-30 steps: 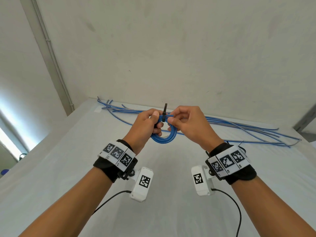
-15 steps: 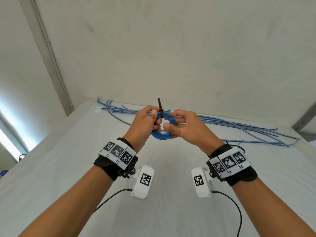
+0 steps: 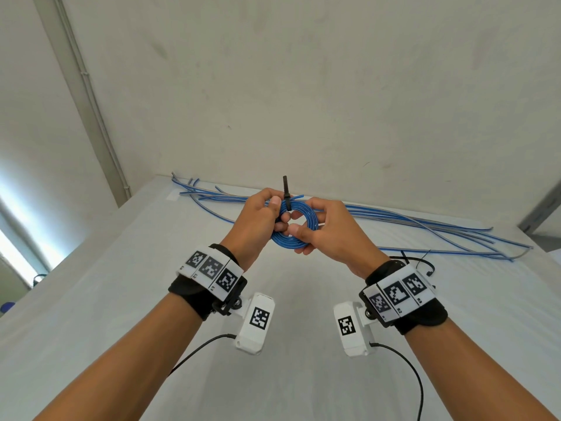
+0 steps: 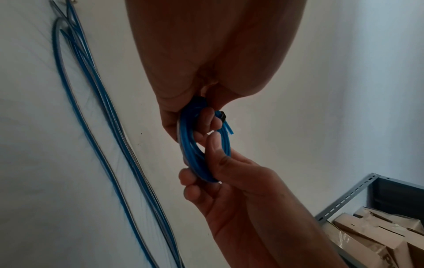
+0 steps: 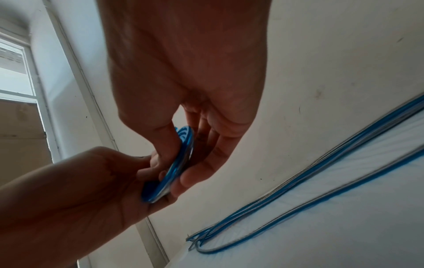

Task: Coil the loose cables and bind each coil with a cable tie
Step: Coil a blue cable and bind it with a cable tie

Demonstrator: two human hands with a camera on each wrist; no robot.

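A small coil of blue cable (image 3: 306, 221) is held up above the white table (image 3: 121, 299), between both hands. A black cable tie (image 3: 286, 192) wraps the coil's top, its tail sticking straight up. My left hand (image 3: 258, 220) grips the coil's left side with thumb and fingers around the tie. My right hand (image 3: 321, 229) pinches the coil's lower right, thumb in front and fingers behind. The left wrist view shows the coil (image 4: 199, 146) and the tie's head (image 4: 222, 116). From the right wrist the coil (image 5: 176, 163) appears edge-on between both hands.
Several loose blue cables (image 3: 425, 226) lie along the table's far edge by the wall. A few black cable ties (image 3: 422, 262) lie behind my right wrist. A metal shelf with cardboard boxes (image 4: 378, 230) stands to the right. A window (image 5: 13, 72) is on the left.
The right hand let go of the tie's tail and moved down to pinch the coil's lower right. The coil turned to face me more, and the tie's tail now stands upright.
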